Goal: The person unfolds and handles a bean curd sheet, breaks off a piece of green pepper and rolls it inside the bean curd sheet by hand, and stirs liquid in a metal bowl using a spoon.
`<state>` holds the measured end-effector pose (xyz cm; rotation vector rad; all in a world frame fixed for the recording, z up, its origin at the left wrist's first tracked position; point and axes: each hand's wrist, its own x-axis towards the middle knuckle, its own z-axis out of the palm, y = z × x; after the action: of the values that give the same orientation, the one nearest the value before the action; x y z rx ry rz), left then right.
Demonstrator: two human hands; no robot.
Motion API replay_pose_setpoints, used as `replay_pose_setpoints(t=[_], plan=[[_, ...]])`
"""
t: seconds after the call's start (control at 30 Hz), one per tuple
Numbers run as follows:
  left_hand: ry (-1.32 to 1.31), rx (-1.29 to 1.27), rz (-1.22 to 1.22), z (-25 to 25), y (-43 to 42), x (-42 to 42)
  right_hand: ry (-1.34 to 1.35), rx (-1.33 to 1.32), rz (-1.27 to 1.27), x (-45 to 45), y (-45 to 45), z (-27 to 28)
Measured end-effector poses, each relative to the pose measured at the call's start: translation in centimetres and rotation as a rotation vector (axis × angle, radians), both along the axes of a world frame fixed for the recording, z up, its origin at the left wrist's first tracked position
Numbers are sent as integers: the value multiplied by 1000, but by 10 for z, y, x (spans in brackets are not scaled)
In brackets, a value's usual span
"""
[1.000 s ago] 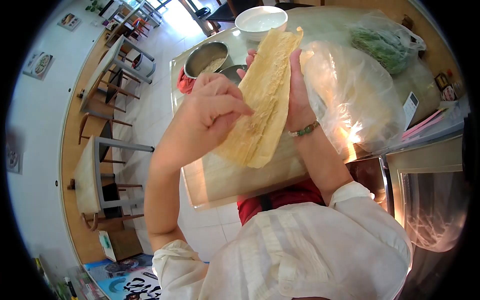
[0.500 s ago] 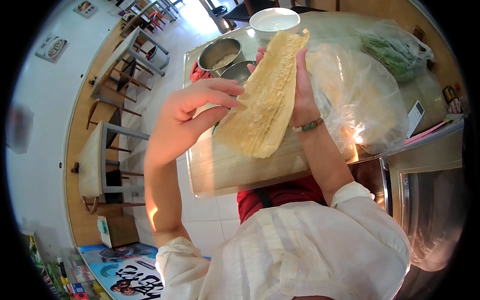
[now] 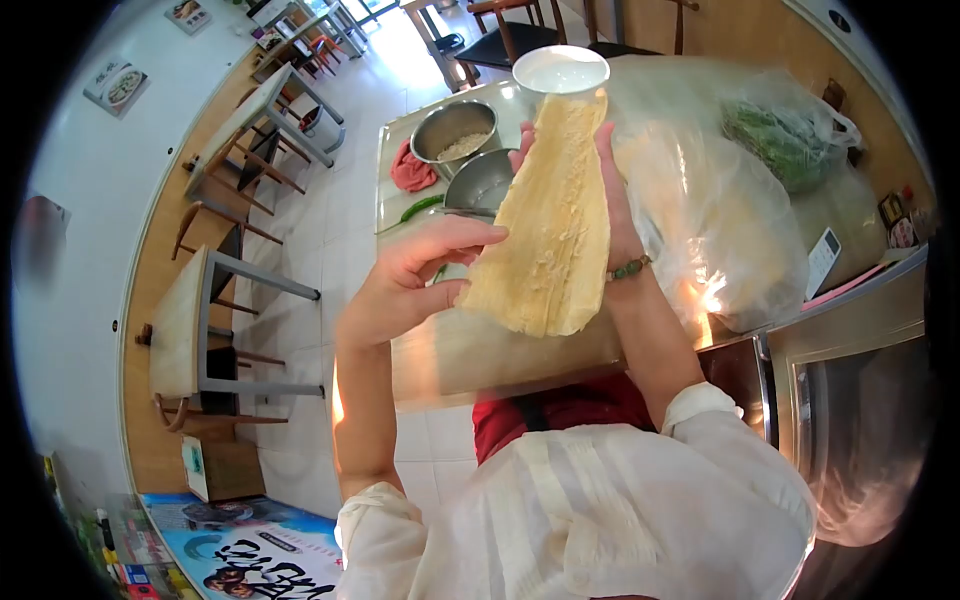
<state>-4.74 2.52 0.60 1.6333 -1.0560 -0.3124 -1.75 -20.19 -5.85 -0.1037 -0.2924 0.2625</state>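
Note:
A long, pale yellow sheet [image 3: 550, 240] with lengthwise ridges slants over the table, and small pale bits stick along its middle. It looks like a dried husk or bean curd skin; I cannot tell which. My right hand [image 3: 618, 190], a beaded bracelet at its wrist, supports the sheet from beneath, with fingertips showing past both edges. At the sheet's lower left edge, the thumb and fingers of my left hand [image 3: 405, 275] are curved round the border. Some left fingertips are hidden behind it.
Beyond the sheet are a metal pot [image 3: 455, 135] of pale grains, a metal bowl [image 3: 482, 182], a white bowl [image 3: 560, 72], a red cloth [image 3: 412, 170] and a green pepper [image 3: 420, 207]. Plastic bags [image 3: 710, 220] and bagged greens [image 3: 775, 145] lie right, near a white device [image 3: 823, 262].
My left hand has come from above the sheet to its left edge, thumb and fingers now on the border. The sheet stands a little more upright. The view has shifted slightly.

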Motion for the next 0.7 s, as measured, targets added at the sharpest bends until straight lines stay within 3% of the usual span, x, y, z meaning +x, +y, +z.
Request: replay_pose_setpoints(t=[0.13, 0.2, 0.27, 0.37, 0.5, 0.7], plan=[[14, -24, 299, 28, 15, -12, -50, -100, -39, 0, 8, 20], [-71, -200, 640, 53, 27, -15, -34, -93, -32, 8, 9, 26], [-168, -347, 707, 69, 60, -7, -13, -81, -28, 12, 9, 25], [-294, -296, 622, 65, 69, -6, -23, -64, -6, 19, 10, 24], [-11, -20, 319, 22, 23, -8, 10, -46, 25, 24, 14, 15], [126, -159, -75, -16, -7, 31, 38, -57, 8, 23, 6, 9]])
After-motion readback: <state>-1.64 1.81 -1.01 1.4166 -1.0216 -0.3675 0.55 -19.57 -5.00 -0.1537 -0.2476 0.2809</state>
